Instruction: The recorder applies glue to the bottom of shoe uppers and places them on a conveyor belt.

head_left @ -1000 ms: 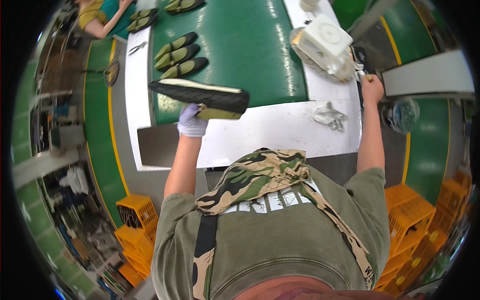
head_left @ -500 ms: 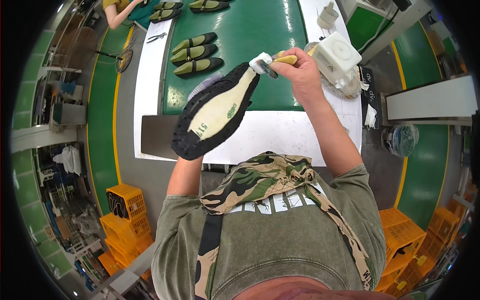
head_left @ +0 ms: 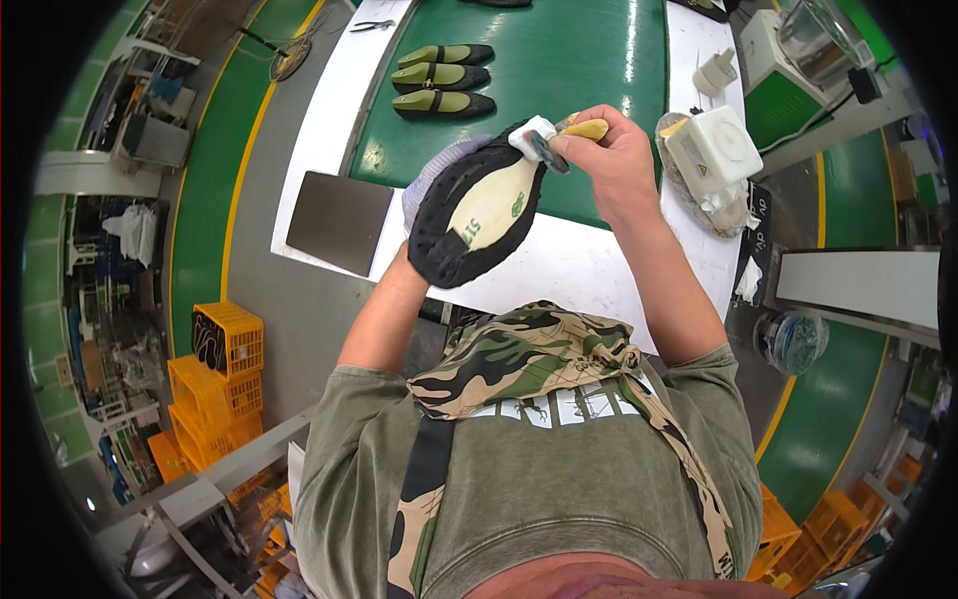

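Here the black shoe (head_left: 489,212) is held above the near white strip of the worktop (head_left: 559,265), cream underside facing me. I judge it light, its dark sides soft enough to give, its bottom stiffer, so a hold round the sides from behind seems kindest. My gloved left hand (head_left: 431,176) backs it; the fingers are hidden, so I can't tell how they close. My bare right hand (head_left: 619,165) pinches a yellow-handled tool (head_left: 586,130), with a white wad (head_left: 530,138) at the shoe's far end. Beyond, three green-and-black shoes (head_left: 444,77) lie in a row; a white container (head_left: 714,148) stands rightward.
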### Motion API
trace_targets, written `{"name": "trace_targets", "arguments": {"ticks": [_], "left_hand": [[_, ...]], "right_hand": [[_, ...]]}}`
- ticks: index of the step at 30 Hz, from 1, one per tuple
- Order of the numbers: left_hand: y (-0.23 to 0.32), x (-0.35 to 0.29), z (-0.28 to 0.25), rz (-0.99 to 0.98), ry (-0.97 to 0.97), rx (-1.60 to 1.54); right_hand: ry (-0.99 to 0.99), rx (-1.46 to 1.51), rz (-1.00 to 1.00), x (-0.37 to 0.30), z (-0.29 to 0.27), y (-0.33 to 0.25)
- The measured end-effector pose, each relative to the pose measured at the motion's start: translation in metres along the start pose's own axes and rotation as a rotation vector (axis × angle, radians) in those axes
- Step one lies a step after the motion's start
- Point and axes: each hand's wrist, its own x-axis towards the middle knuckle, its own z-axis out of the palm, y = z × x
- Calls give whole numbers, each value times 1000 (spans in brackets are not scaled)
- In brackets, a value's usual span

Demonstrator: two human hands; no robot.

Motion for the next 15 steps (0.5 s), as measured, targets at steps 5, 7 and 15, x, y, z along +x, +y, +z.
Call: {"name": "trace_targets", "arguments": {"ticks": [5, 7, 15], "left_hand": [[1, 0, -2, 208, -79, 657], [-5, -1, -5, 326, -34, 774], [17, -17, -3, 149, 29, 697]], "right_hand": [[-44, 27, -28, -8, 27, -13], [-96, 52, -18, -9, 36, -19], [-237, 67, -85, -1, 65, -29]]}}
